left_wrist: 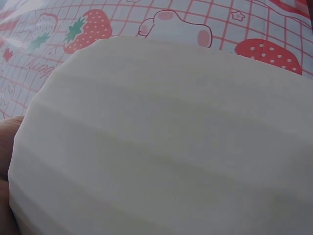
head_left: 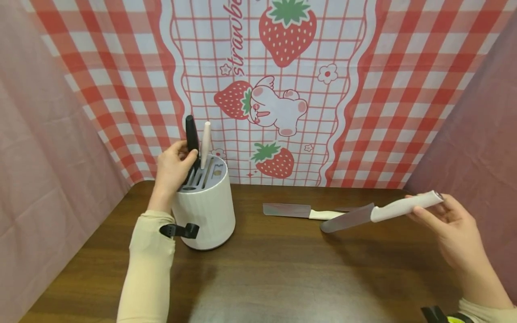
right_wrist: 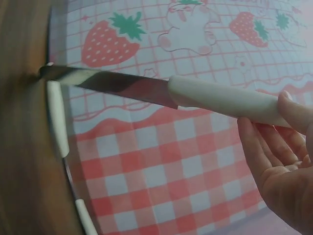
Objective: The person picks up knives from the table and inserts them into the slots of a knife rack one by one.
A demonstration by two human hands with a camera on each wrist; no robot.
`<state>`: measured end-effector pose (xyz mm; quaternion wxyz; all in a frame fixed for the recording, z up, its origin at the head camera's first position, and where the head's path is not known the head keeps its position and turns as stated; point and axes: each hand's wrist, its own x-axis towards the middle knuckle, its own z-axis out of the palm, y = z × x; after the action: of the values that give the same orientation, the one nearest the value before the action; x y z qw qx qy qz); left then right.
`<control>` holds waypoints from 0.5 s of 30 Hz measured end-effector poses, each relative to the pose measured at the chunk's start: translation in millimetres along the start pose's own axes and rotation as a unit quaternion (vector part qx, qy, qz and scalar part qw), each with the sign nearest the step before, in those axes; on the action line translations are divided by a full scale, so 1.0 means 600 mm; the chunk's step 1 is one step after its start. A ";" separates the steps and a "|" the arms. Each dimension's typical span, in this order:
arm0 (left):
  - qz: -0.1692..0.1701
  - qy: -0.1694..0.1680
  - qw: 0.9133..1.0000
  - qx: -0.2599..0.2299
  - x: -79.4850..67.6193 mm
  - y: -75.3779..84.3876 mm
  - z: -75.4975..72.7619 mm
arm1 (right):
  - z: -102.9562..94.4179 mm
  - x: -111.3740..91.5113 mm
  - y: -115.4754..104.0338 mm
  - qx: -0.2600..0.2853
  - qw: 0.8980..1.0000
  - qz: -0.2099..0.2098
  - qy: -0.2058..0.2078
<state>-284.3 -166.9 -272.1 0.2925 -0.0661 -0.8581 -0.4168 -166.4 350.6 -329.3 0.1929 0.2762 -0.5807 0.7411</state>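
My left hand (head_left: 173,167) pinches a black-handled knife (head_left: 190,128) between thumb and fingers, its blade hidden in the white knife block (head_left: 210,215). A white-handled knife (head_left: 205,140) stands upright beside it in a slot. In the left wrist view the block's ribbed wall (left_wrist: 156,137) covers most of the picture. At the right, my right hand (head_left: 456,229) grips the rear of a white-handled kitchen knife (head_left: 404,207), its blade slanting down left to its tip close over the table. Behind that tip lies a broad, square-ended knife (head_left: 286,210) with a white handle.
The wooden table (head_left: 274,278) ends at a strawberry-print checkered cloth (head_left: 278,94) hanging behind it. Pink curtains (head_left: 52,112) close off both sides. Another white handle (right_wrist: 85,218) lies along the table's back edge, seen in the right wrist view.
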 end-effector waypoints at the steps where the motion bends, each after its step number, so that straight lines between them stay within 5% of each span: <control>1: -0.005 -0.001 1.000 0.001 0.000 0.000 -0.001 | 0.003 0.002 0.000 -0.003 1.000 -0.002 -0.001; 15: -0.020 -0.034 0.999 -0.009 0.002 0.002 -0.001 | 0.055 0.030 -0.012 -0.112 0.994 -0.005 0.002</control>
<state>-284.3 -166.7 -270.4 0.2545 -0.0658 -0.8650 -0.4273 -169.7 320.1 -306.9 0.2272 0.2541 -0.6583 0.6712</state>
